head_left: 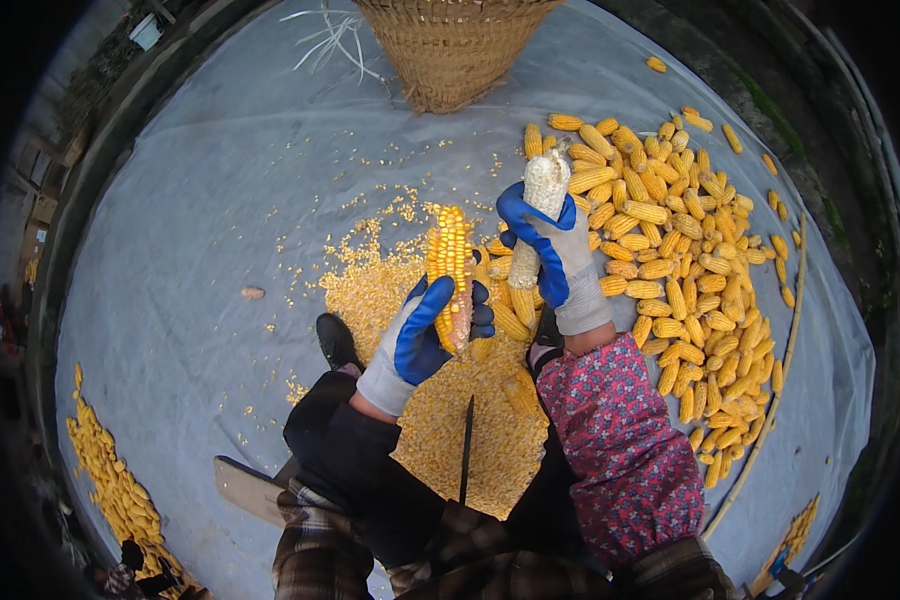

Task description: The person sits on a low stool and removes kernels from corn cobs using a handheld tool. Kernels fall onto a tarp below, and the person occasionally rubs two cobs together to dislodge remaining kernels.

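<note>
My left hand point(427, 330), in a blue-coated grey work glove, grips a yellow corn ear point(450, 247) that stands nearly upright. A strip along the ear's lower right side is bare of kernels. In my right hand point(551, 247), gloved the same way, is a whitish bare corncob point(546, 184), tilted slightly, a short gap to the right of the ear. Loose corn kernels point(379, 289) lie heaped beneath both hands and between my legs. Several whole ears point(511, 319) rest on the heap under my right hand.
Many corn ears point(690, 262) cover the grey plastic sheet point(195, 225) at right, bordered by a bamboo pole point(787, 352). A woven basket point(457, 52) stands ahead. More ears point(116, 480) lie at lower left. A narrow dark strip point(466, 450) rises between my legs, beside a wooden board point(247, 487).
</note>
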`<state>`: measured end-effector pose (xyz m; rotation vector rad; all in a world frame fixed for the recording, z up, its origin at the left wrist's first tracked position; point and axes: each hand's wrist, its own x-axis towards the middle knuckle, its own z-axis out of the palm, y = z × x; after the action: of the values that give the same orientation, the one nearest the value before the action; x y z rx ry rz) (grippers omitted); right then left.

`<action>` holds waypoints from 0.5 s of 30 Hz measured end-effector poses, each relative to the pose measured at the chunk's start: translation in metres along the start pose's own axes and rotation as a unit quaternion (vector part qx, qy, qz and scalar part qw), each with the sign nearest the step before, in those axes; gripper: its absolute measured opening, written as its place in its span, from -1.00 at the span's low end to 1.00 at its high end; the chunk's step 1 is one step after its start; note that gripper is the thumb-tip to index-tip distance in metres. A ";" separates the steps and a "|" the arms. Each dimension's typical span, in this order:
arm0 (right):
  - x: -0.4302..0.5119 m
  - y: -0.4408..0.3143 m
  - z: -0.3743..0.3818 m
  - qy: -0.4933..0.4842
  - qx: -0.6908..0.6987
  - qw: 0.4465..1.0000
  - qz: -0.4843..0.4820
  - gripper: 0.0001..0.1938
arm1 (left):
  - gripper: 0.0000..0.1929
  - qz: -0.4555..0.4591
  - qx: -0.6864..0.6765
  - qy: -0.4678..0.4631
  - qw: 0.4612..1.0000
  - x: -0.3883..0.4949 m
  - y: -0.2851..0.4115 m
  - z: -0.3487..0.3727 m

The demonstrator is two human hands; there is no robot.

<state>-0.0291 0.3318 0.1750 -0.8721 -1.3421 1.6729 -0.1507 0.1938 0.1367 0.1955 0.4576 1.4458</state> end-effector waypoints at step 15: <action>-0.013 0.012 0.037 -0.085 -0.310 0.945 -0.066 -0.84 | -0.56 0.076 0.602 0.205 0.768 0.001 -0.013 0.003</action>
<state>-0.0582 0.3026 0.1715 -0.9676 -2.0557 1.2483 -0.1377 0.1932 0.1339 0.9678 1.7508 1.1365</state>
